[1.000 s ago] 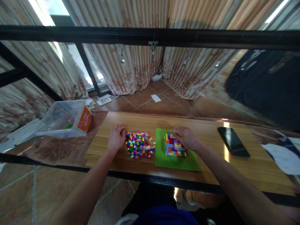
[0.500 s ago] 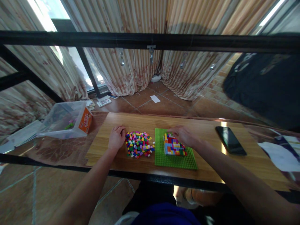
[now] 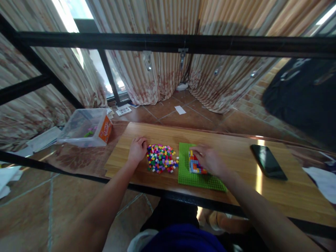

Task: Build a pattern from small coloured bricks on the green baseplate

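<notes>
A block of mixed-colour toy bricks (image 3: 194, 167) is built up on a green baseplate (image 3: 183, 175). My right hand (image 3: 208, 160) is over this block and covers much of its right side. Its fingers are pinched together at the block's far left corner; whatever they hold is too small to make out. To the left of the baseplate lies a loose pile of small coloured bricks (image 3: 161, 159). At the pile's left edge rests my left hand (image 3: 138, 150), fingers curled together, and I cannot see what is in them.
The wooden table (image 3: 236, 140) carries a black phone (image 3: 267, 161) on the right. Left of the table stands a clear plastic box (image 3: 86, 134) with an orange label and a few pieces inside. A black metal bar (image 3: 157, 42) crosses in front of the curtains.
My right hand has shifted nearer over the brick block and now hides more of it. My left hand stays beside the pile. The whole view has swung slightly left.
</notes>
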`<action>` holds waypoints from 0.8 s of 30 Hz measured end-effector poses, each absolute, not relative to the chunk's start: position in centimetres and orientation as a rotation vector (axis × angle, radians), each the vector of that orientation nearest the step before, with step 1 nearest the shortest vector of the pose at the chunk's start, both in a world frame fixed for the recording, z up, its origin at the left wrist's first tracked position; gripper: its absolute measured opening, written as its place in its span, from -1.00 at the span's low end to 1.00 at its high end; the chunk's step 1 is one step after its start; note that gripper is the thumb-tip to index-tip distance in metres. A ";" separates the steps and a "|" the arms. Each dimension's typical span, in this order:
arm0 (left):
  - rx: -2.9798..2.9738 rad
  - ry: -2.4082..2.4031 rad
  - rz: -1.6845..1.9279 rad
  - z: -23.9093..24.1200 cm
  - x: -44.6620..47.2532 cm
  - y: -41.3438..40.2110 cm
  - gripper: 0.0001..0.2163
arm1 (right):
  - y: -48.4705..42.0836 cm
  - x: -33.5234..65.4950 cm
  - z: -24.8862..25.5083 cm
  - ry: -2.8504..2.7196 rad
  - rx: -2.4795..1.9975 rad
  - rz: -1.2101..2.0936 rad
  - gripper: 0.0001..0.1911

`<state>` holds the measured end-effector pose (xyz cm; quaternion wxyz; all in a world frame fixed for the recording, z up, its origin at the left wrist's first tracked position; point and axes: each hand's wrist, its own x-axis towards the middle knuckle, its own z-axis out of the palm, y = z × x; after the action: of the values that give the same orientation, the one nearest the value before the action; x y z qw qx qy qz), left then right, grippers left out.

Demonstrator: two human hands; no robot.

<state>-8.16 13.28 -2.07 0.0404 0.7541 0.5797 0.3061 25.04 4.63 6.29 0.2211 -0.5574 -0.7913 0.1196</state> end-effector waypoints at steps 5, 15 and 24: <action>2.312 1.775 0.948 -2.0 -8.2 13.3 -0.78 | 4.7 19.6 5.9 -2.631 -1.545 0.207 -0.71; 2.297 1.795 0.941 -2.4 -8.4 13.4 -0.77 | 5.9 17.8 5.1 -2.757 -1.691 0.220 -0.73; 2.301 1.792 0.936 -2.5 -8.4 13.5 -0.77 | 1.9 20.5 4.6 -1.806 -1.588 0.713 -0.82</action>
<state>-8.41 13.49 -2.51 0.0393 0.7506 0.5847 0.3054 20.50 1.91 4.64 0.3113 -0.6018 -0.6841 0.2701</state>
